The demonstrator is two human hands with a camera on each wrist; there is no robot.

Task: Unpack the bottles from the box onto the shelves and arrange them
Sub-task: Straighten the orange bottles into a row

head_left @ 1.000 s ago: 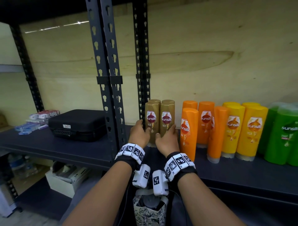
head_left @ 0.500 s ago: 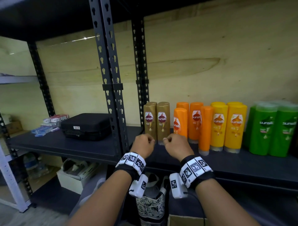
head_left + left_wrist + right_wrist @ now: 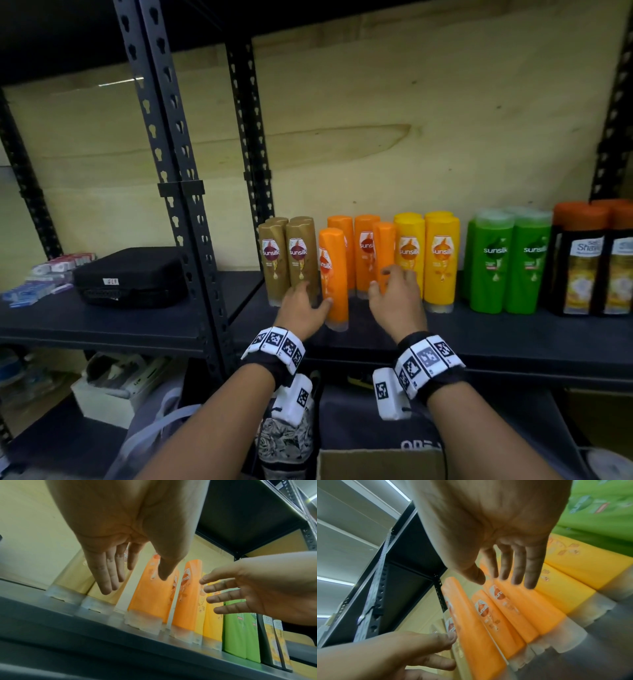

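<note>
Bottles stand in colour groups on the dark shelf (image 3: 479,335): brown bottles (image 3: 287,257), orange bottles (image 3: 364,250), yellow bottles (image 3: 424,257), green bottles (image 3: 510,260). One orange bottle (image 3: 334,277) (image 3: 150,599) (image 3: 471,622) stands forward of its row. My left hand (image 3: 308,294) (image 3: 130,574) is open beside it, and the thumb touches its left side. Fingers straight and spread, my right hand (image 3: 387,281) (image 3: 505,580) hovers open at another forward orange bottle (image 3: 385,253) (image 3: 530,608), gripping nothing.
Dark bottles with orange caps (image 3: 589,260) end the row on the right. A black case (image 3: 130,277) and small packets (image 3: 48,277) lie on the left shelf past the steel upright (image 3: 178,192). A cardboard box (image 3: 376,462) and a floral bag (image 3: 284,442) sit below.
Both hands were curled in front of the brown bottles. They have opened and moved right to the orange bottles, the left thumb now on the forward one.
</note>
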